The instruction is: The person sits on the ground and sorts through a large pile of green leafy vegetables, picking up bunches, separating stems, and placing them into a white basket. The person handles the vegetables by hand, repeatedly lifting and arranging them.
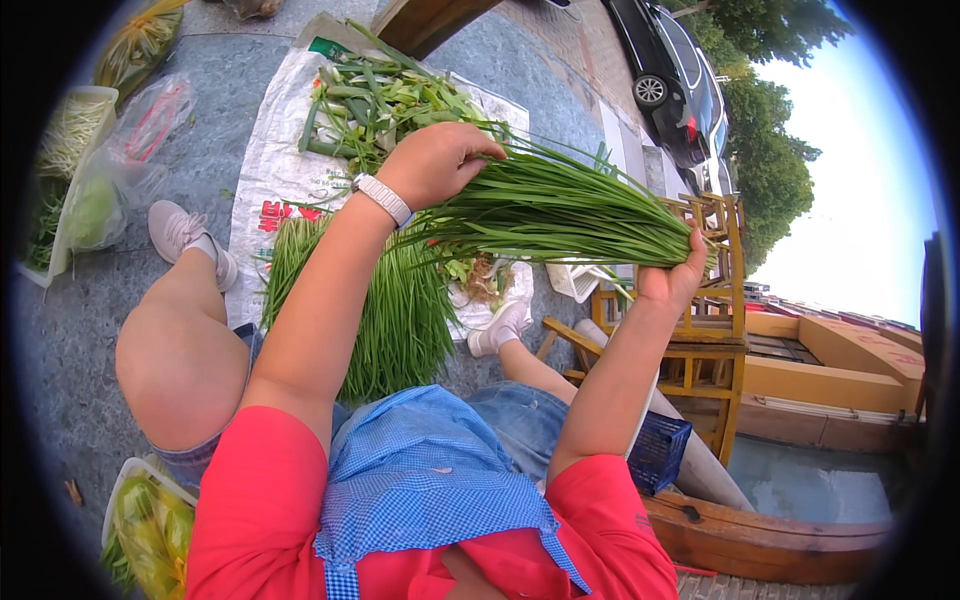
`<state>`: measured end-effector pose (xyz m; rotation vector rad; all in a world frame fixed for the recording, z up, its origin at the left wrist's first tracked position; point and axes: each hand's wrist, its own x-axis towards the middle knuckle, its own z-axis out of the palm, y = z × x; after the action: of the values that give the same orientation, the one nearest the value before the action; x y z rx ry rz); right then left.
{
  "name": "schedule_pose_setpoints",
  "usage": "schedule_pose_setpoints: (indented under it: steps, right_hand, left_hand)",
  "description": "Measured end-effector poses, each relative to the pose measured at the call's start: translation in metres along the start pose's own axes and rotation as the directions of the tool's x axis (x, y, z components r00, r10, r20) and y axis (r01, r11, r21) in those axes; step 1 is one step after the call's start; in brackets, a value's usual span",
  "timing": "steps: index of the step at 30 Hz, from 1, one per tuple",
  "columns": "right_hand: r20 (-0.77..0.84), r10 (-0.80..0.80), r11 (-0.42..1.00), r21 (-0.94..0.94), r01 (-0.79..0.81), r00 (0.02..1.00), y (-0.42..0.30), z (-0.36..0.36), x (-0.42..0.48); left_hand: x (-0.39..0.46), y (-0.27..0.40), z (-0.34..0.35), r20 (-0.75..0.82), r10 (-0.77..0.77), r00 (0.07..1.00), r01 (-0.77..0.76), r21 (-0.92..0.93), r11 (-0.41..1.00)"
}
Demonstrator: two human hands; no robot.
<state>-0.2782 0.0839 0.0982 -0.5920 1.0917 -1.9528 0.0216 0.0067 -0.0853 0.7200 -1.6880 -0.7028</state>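
Note:
My right hand (679,262) grips the stem end of a bunch of long green garlic chives (570,206), raised in front of me. The leaves fan out leftward from it. At the upper edge of the loose leaf end, my left hand (442,161) has its fingers curled in a pinch on the leaves, though its fingertips are partly hidden. A pale watch (382,199) circles that wrist. Below the raised bunch, a thick pile of garlic chives (390,322) lies across a white woven plastic sack (251,195). Green trimmings (367,105) are heaped on the sack's far part.
At left stand a white bin of vegetables (86,180) and clear plastic bags (146,127). A container with bagged greens (150,517) is near my left side. Wooden stools (705,330), a blue plastic crate (660,450) and a white basket (574,279) are at right. A black car (675,82) is parked beyond.

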Motion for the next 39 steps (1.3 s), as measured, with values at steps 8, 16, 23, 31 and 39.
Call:
schedule_pose_setpoints:
  steps: [8, 16, 23, 31, 39]
  right_hand:
    - [0.006, -0.006, 0.999, -0.037, 0.006, 1.0, 0.007, 0.011, -0.012]
    - [0.038, -0.055, 0.998, -0.03, 0.056, 0.998, 0.012, -0.006, 0.009]
    - [0.211, -0.079, 0.96, -0.247, 0.131, 0.974, 0.021, 0.026, -0.015]
    - [0.533, 0.175, 0.791, -0.577, 0.204, 0.828, 0.055, 0.072, -0.033]
    - [0.504, 0.462, 0.641, -0.758, 0.117, 0.73, 0.104, 0.146, -0.05]
  left_hand:
    - [-0.007, 0.004, 0.013, -0.024, -0.098, 0.995, 0.097, -0.04, 0.994]
    - [0.0, -0.033, -0.004, -0.209, -0.581, 0.786, 0.359, -0.611, 0.705]
    - [-0.023, -0.077, -0.039, -0.65, -0.254, 0.716, 0.614, 0.413, 0.673]
    - [-0.001, 0.043, 0.057, -0.162, -0.078, 0.984, 0.04, -0.228, 0.973]
    - [-0.013, 0.068, 0.082, -0.283, -0.475, 0.833, 0.27, -0.541, 0.796]
